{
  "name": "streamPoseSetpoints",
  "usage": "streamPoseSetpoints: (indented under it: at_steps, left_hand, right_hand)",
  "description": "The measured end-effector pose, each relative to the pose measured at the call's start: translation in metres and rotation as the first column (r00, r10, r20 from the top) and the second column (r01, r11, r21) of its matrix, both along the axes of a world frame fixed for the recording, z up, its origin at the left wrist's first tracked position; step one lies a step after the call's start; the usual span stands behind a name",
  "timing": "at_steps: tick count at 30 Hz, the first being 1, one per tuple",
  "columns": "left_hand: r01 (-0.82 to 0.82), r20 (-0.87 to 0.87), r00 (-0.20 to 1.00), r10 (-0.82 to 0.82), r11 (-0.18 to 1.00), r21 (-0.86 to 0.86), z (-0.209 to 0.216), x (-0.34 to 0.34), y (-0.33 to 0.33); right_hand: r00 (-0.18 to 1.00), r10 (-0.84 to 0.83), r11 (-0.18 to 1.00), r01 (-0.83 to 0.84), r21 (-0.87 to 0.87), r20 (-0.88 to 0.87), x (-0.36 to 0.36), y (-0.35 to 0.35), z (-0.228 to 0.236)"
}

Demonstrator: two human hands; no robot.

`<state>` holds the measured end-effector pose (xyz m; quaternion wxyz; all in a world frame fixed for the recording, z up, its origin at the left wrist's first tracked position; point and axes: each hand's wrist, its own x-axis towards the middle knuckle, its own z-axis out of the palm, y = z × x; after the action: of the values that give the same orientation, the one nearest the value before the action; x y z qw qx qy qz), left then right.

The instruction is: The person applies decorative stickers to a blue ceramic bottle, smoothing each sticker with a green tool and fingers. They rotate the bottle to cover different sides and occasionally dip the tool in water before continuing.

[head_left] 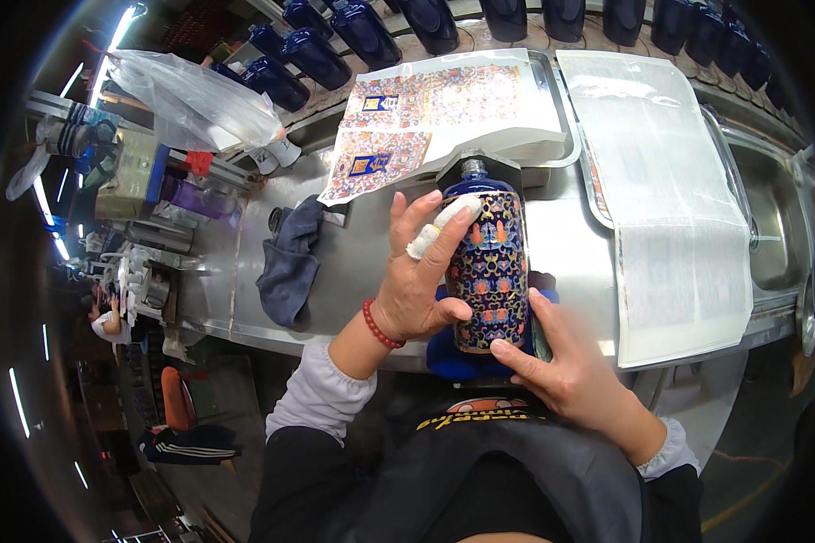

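A dark blue glass bottle with a colourful patterned decal lies before me, its bare threaded neck pointing away. My left hand is at its left side, fingers stretched apart. White wrapping covers part of a finger, whose tip lies on the upper decal; the thumb meets the bottle's lower left edge. Around the lower right end, my right hand grips the bottle, thumb at its base and fingers along the side. A dark angular support shows behind the neck. What bears the bottle underneath is mostly hidden.
Printed decal sheets lie on a metal tray at the back. Whitish sheets cover another tray at right, next to a sink. A grey-blue cloth lies left. Several dark blue bottles line the far side.
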<state>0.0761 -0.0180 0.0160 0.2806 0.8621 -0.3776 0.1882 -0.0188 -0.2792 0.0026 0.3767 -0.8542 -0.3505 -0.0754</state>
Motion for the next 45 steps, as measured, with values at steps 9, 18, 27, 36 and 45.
streamPoseSetpoints:
  at_steps: [9, 18, 27, 36, 45]
  left_hand:
    - [-0.063, 0.068, 0.996, 0.054, 0.988, 0.141, 0.009, 0.011, -0.004]
    - [-0.138, 0.065, 0.989, 0.131, 0.984, 0.113, 0.009, 0.002, -0.001]
    - [-0.138, 0.106, 0.987, 0.123, 0.979, 0.149, 0.01, 0.01, -0.002]
    - [-0.121, 0.125, 0.987, 0.099, 0.976, 0.18, 0.012, -0.003, -0.005]
    - [-0.09, 0.209, 0.977, 0.034, 0.96, 0.264, 0.019, -0.005, -0.009]
  right_hand:
    - [0.999, 0.013, 1.0, -0.013, -0.001, -0.033, 0.001, -0.001, 0.001]
    - [0.999, 0.021, 1.0, -0.021, 0.0, -0.024, 0.002, -0.001, 0.001]
    - [0.999, 0.02, 1.0, -0.02, 0.0, -0.03, 0.001, -0.002, 0.001]
    - [0.999, 0.02, 1.0, -0.02, 0.005, -0.046, 0.002, -0.001, 0.003]
    - [0.999, 0.021, 1.0, -0.021, 0.001, -0.042, 0.002, -0.002, 0.002]
